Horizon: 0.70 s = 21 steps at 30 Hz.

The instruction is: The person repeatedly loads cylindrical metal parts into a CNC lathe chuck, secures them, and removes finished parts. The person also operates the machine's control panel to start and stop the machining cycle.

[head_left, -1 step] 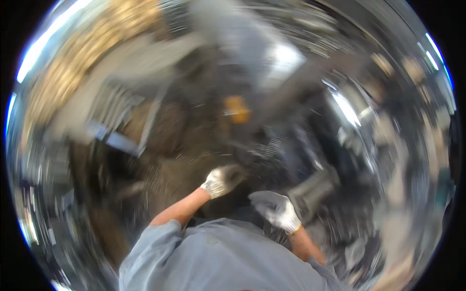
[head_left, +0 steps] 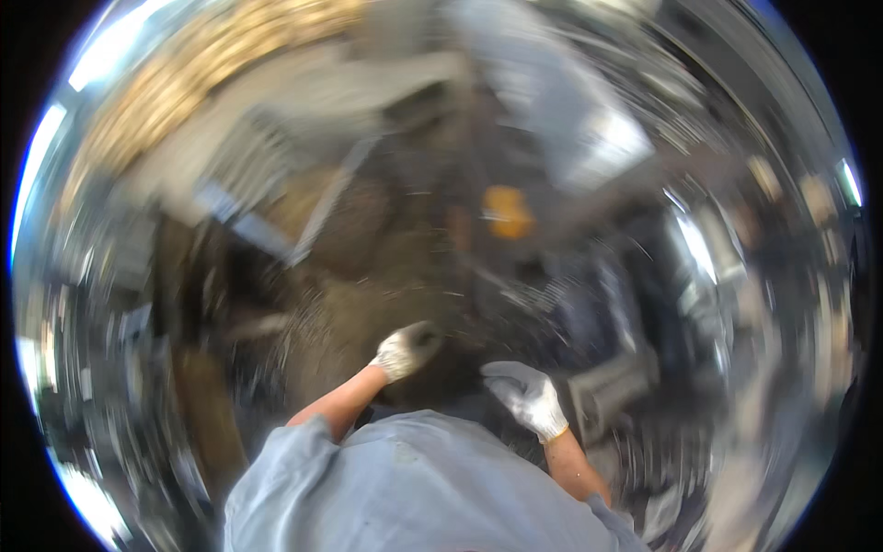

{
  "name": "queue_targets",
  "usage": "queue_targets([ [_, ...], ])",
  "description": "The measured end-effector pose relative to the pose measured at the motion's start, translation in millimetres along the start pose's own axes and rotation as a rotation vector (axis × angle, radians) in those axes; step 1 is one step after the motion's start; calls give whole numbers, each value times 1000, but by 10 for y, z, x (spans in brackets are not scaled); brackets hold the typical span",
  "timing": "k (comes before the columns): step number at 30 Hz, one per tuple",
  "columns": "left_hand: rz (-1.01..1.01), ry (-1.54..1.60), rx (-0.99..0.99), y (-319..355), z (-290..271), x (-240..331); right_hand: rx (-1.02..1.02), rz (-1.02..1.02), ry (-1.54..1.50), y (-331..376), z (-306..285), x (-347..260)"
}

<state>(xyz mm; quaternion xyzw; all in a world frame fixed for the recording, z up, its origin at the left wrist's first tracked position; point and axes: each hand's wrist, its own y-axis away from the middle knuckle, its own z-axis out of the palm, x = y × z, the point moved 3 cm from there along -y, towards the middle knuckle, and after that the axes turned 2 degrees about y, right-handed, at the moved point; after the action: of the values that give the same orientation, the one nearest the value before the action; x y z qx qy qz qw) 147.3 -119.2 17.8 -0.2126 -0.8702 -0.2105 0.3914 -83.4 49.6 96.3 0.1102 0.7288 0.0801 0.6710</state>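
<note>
Now the blurred surroundings are sliding rightward in view, leaving the left gloved hand (head_left: 407, 350) farther left of the orange object (head_left: 509, 212) than before; it is curling loosely, any grip untellable. Below the orange object, the right gloved hand (head_left: 527, 396) is extending its fingers, seemingly holding nothing. A grey block (head_left: 614, 386) is lying below-right of that object, apparently unworked.

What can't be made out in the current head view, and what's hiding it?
- Left gloved hand, head view: blur smears its fingertips into the dark background; grip unclear.
- Right gloved hand, head view: blur merges its fingers.
- Orange-yellow object, head view: blur hides its kind.
- Grey-blue shirt, head view: cut off by the lower edge.
</note>
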Motion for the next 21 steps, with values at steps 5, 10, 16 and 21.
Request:
queue_targets([
  [5,-1109,496,1687,4507,-1137,-3454,-362,26,539,-1355,1809,722],
  [10,-1777,608,2932,8111,-306,-3259,-718,-285,791,-1998,3847,965],
  [16,-2149,326,2466,8901,367,-2555,-1044,-336,908,-1980,5712,806],
  [21,-1968,211,2375,9213,584,-2353,-1303,-391,1206,-2092,6365,717],
])
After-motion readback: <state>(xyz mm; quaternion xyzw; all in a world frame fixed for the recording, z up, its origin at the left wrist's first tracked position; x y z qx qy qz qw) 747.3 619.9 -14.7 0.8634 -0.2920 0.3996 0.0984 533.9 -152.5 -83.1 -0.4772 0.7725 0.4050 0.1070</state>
